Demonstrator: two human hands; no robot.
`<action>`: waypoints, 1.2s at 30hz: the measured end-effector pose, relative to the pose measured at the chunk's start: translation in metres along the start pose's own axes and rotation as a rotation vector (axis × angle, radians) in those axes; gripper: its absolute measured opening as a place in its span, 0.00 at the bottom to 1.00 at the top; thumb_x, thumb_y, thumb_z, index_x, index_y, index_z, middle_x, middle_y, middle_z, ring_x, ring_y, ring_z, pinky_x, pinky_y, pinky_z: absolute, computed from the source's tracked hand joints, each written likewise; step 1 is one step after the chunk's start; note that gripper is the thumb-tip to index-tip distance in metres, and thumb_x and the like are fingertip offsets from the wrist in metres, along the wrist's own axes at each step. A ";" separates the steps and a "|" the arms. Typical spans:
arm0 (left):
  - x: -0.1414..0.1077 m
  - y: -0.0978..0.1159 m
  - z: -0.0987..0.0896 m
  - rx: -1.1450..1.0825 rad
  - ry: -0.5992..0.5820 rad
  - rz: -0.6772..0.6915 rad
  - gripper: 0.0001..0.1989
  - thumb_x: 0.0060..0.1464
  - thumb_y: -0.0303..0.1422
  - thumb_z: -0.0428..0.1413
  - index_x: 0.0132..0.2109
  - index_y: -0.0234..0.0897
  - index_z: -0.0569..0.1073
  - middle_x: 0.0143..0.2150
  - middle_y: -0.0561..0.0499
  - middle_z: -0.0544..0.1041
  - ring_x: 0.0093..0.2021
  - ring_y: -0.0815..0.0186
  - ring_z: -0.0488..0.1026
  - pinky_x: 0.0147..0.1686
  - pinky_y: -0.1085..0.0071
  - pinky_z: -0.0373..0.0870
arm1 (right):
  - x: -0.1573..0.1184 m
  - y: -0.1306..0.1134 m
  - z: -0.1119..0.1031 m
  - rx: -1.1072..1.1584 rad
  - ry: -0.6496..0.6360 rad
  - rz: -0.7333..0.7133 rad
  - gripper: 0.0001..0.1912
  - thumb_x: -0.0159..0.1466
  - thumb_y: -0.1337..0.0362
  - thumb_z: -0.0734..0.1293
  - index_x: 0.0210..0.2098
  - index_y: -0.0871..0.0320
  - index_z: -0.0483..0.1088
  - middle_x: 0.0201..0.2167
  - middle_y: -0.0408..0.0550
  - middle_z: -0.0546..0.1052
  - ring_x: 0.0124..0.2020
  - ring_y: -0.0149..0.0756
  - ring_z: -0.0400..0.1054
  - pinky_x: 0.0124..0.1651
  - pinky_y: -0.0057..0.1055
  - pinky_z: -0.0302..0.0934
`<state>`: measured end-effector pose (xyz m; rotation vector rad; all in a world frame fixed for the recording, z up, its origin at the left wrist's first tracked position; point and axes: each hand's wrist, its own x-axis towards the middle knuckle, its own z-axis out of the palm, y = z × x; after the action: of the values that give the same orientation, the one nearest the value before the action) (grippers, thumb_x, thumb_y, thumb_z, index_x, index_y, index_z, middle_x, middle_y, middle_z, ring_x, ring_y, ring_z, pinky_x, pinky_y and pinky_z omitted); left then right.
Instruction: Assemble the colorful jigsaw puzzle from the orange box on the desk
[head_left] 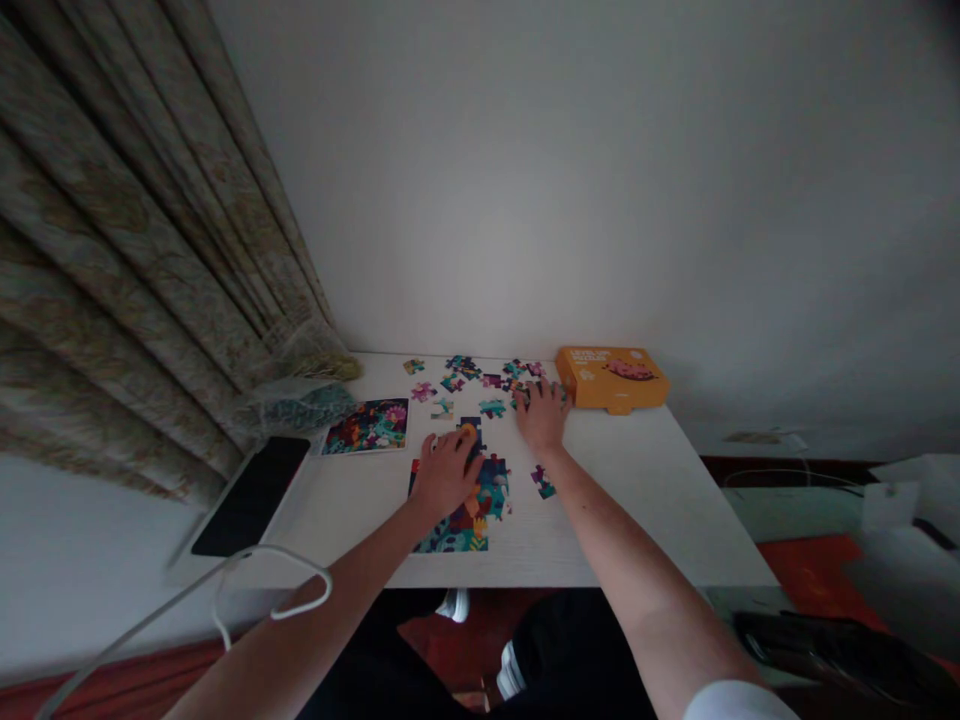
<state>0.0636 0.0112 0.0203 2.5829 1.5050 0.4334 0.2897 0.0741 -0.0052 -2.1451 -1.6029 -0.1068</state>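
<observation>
A partly joined puzzle [454,535] lies flat near the table's front edge, its upper left covered by my left hand [448,468]. That hand's fingers are spread over the puzzle's top part. Farther back on the right, my right hand [541,418] rests with fingers apart on loose puzzle pieces [514,370], just left of the orange puzzle box [619,380]. A single piece [542,482] lies beside my right forearm. More loose pieces [493,408] are scattered between the hands and the wall.
A colourful picture card [367,426] lies left of the puzzle. Clear plastic bags [300,405] sit by the curtain [135,220]. A black phone-like device [252,496] is at the left edge of the white table [652,510], near a white cable [172,605].
</observation>
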 end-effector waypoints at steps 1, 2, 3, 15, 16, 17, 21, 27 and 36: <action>0.015 -0.004 -0.001 -0.018 0.018 -0.013 0.20 0.71 0.38 0.46 0.61 0.42 0.75 0.65 0.43 0.74 0.65 0.54 0.70 0.68 0.49 0.63 | 0.001 0.000 0.000 -0.012 -0.005 0.070 0.26 0.75 0.51 0.55 0.62 0.59 0.71 0.68 0.64 0.66 0.70 0.62 0.54 0.69 0.66 0.43; 0.033 -0.008 -0.002 -0.038 0.032 -0.022 0.20 0.70 0.35 0.46 0.62 0.41 0.74 0.65 0.43 0.73 0.66 0.55 0.69 0.67 0.53 0.65 | 0.002 -0.001 0.001 -0.021 -0.025 0.114 0.27 0.75 0.51 0.55 0.63 0.60 0.70 0.68 0.65 0.66 0.70 0.62 0.55 0.68 0.64 0.45; 0.052 -0.013 -0.001 -0.051 0.040 -0.031 0.21 0.69 0.33 0.45 0.63 0.39 0.73 0.66 0.42 0.73 0.67 0.55 0.68 0.67 0.54 0.65 | 0.003 0.000 0.001 -0.025 -0.053 0.128 0.28 0.75 0.50 0.56 0.64 0.60 0.69 0.68 0.66 0.66 0.69 0.62 0.55 0.68 0.63 0.46; 0.168 -0.078 0.012 0.088 -0.172 -0.078 0.25 0.73 0.41 0.40 0.71 0.44 0.64 0.74 0.39 0.62 0.73 0.49 0.58 0.69 0.32 0.45 | 0.009 0.002 0.002 0.078 -0.158 -0.133 0.23 0.74 0.52 0.59 0.61 0.55 0.72 0.65 0.56 0.71 0.65 0.48 0.63 0.71 0.50 0.48; 0.166 -0.084 0.011 0.110 -0.163 -0.070 0.25 0.73 0.40 0.40 0.71 0.43 0.64 0.74 0.39 0.62 0.73 0.49 0.59 0.69 0.31 0.43 | 0.008 0.002 0.002 0.087 -0.157 -0.143 0.23 0.74 0.52 0.59 0.61 0.55 0.72 0.64 0.56 0.72 0.65 0.48 0.63 0.71 0.49 0.48; 0.164 -0.089 0.009 0.130 -0.151 -0.068 0.25 0.73 0.40 0.39 0.71 0.42 0.65 0.74 0.38 0.62 0.72 0.48 0.60 0.69 0.31 0.43 | 0.008 0.002 0.001 0.097 -0.153 -0.153 0.23 0.74 0.52 0.60 0.60 0.55 0.72 0.64 0.55 0.72 0.65 0.48 0.64 0.71 0.49 0.48; 0.151 -0.106 0.003 0.169 -0.129 -0.130 0.27 0.73 0.40 0.38 0.71 0.39 0.64 0.74 0.38 0.63 0.72 0.47 0.60 0.69 0.30 0.42 | 0.007 0.001 0.000 0.133 -0.152 -0.176 0.22 0.73 0.52 0.62 0.59 0.55 0.73 0.63 0.54 0.72 0.63 0.46 0.65 0.68 0.42 0.55; 0.134 -0.111 -0.004 0.181 -0.090 -0.202 0.27 0.72 0.39 0.38 0.69 0.37 0.67 0.72 0.36 0.66 0.72 0.46 0.60 0.70 0.30 0.39 | 0.007 0.001 0.000 0.114 -0.147 -0.140 0.21 0.72 0.55 0.62 0.58 0.58 0.73 0.63 0.58 0.72 0.63 0.48 0.65 0.66 0.42 0.56; 0.108 -0.075 0.002 0.114 -0.080 -0.073 0.24 0.72 0.39 0.42 0.68 0.42 0.68 0.73 0.40 0.64 0.72 0.50 0.61 0.72 0.37 0.45 | 0.009 0.002 0.003 0.078 -0.118 -0.081 0.20 0.73 0.60 0.58 0.57 0.60 0.73 0.58 0.59 0.75 0.59 0.49 0.67 0.65 0.42 0.56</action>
<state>0.0520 0.1426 0.0203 2.5850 1.6349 0.2400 0.2939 0.0828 -0.0052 -2.0618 -1.7315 0.0569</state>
